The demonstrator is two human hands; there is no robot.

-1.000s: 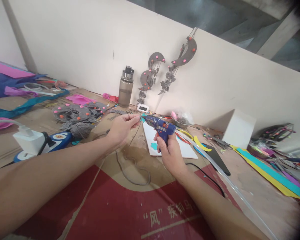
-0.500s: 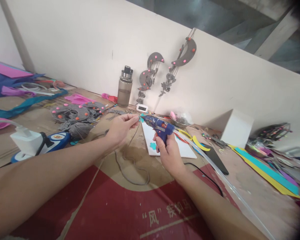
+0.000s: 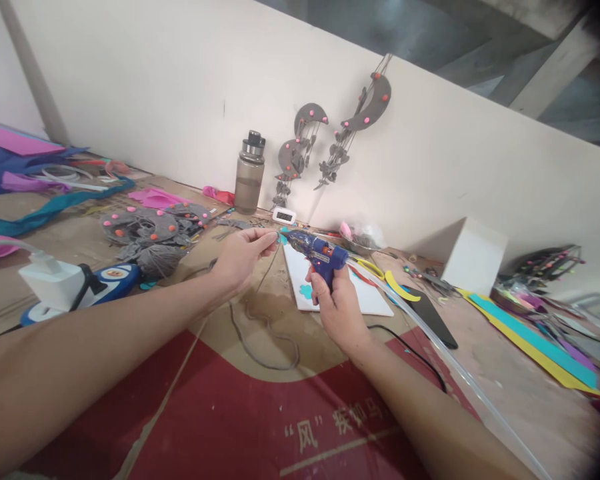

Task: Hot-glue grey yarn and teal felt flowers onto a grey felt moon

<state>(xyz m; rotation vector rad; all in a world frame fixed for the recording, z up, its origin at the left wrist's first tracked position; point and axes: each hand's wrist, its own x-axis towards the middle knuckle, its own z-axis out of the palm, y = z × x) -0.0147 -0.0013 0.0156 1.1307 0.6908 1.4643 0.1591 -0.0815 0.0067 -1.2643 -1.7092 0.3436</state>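
My right hand [image 3: 340, 303] grips a blue hot glue gun [image 3: 320, 253]; a long clear glue stick [image 3: 450, 353] trails from its back end towards the lower right. The gun's nozzle points left, right at the fingertips of my left hand [image 3: 245, 257]. Those fingertips are closed in a pinch on a thin grey cord [image 3: 275, 257], which hangs down and loops over the cardboard. A turquoise paper piece shows behind the nozzle tip; whether it touches the cord I cannot tell. Below the gun lies a white board [image 3: 300, 297] bearing a turquoise flower-shaped cutout [image 3: 306, 291].
A grey water bottle [image 3: 250, 177] and a small digital clock [image 3: 284, 215] stand by the wall. Grey crescent hangings [image 3: 377, 103] hang there. Left are a ball of grey yarn [image 3: 159, 259] and a white plug adapter [image 3: 55, 280]. A dark phone-like slab [image 3: 433, 320] and coloured strips [image 3: 530, 340] lie right.
Both hands and the glue gun stay almost exactly where they were. The right crescent hanging has shifted very slightly to the left.
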